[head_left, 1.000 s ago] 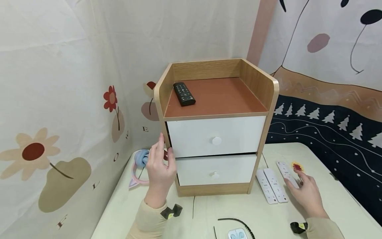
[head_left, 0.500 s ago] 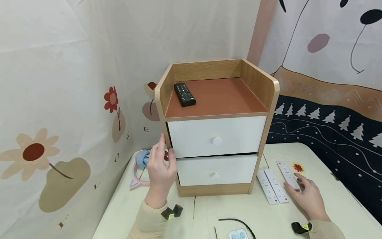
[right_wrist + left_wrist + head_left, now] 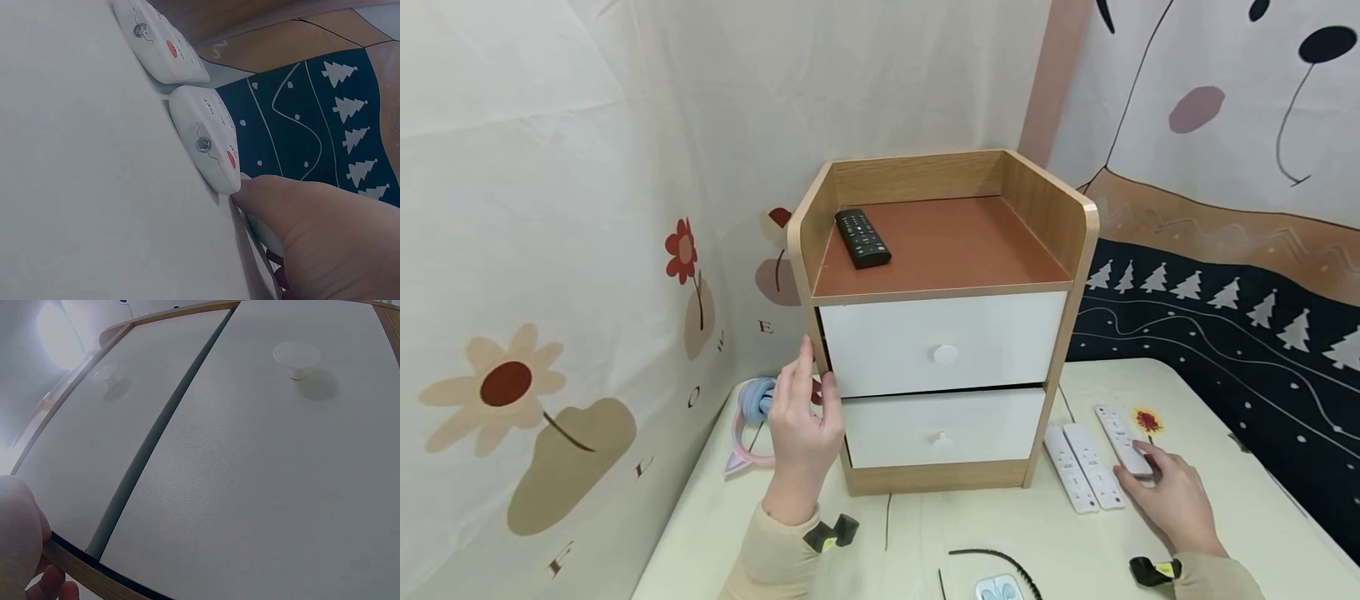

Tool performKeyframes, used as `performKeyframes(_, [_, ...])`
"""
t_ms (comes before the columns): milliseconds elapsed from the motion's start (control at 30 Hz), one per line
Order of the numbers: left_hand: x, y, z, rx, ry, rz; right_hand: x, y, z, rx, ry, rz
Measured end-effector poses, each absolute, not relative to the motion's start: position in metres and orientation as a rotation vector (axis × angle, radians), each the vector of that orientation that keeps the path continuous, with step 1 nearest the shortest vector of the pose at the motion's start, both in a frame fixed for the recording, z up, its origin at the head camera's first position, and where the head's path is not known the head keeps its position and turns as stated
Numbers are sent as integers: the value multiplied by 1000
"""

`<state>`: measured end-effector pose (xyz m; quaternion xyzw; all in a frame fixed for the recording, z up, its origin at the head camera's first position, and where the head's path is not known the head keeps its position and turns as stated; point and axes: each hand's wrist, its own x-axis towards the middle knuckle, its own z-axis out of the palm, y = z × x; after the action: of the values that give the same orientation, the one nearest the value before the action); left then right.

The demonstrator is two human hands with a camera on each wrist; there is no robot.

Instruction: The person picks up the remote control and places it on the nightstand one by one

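Note:
The wooden cabinet (image 3: pixel 937 479) has two white drawer fronts, both nearly flush, with a dark gap between them. My left hand (image 3: pixel 805 429) grips its left side edge, thumb towards the front and fingers along the side; in the left wrist view the hand (image 3: pixel 22 540) shows at that edge, fingertips behind it. At the right, three white power strips lie side by side. My right hand (image 3: pixel 1176 500) holds the near end of the rightmost power strip (image 3: pixel 1120 432) between thumb and fingers. In the right wrist view the hand (image 3: pixel 331 231) partly hides that strip.
A black remote (image 3: pixel 862 239) lies on the cabinet's brown top. Blue and pink looped items (image 3: pixel 755 400) sit left of the cabinet. A black cord (image 3: pixel 992 552) and a small light-blue case (image 3: pixel 998 588) lie at the front. Two more power strips (image 3: pixel 1082 467) stand beside the cabinet.
My right index finger has moved from near the yellow-red flower mark down to the near end of the rightmost strip. The left hand has stayed at the cabinet's edge.

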<state>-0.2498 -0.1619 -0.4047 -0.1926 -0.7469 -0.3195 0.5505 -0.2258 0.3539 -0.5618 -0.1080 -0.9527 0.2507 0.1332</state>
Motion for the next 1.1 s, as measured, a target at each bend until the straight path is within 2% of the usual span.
performKeyframes(567, [-247, -161, -403, -455, -1779, -785, -222, 350, -564, -396, -2632, 740])
performKeyframes(1100, [-249, -161, -404, -444, -1777, -779, -218, 331, -542, -404, -2293, 829])
